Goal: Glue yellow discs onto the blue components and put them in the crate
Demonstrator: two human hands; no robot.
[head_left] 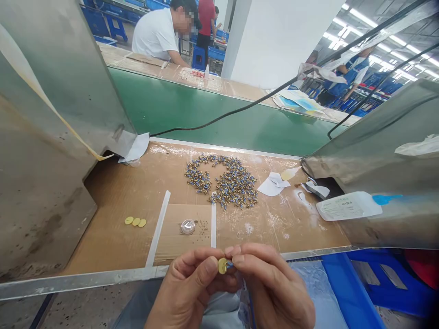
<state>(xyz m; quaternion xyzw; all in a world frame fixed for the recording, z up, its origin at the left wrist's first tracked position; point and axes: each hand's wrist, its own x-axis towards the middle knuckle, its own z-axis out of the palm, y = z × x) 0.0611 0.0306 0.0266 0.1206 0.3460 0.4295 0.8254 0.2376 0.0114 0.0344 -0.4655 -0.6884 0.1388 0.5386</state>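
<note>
Cardboard [236,228] covers the bench [103,278]; at its near edge, a yellow disc [222,266] sits pinched in the left hand [194,285], the right hand [274,285] gripping a small blue piece [230,264] beside it. Keeping the disc still should help. Beyond lie three discs [136,222] and piled parts [235,185].

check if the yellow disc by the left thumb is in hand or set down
In hand: the left hand pinches the yellow disc between thumb and fingers.
</note>
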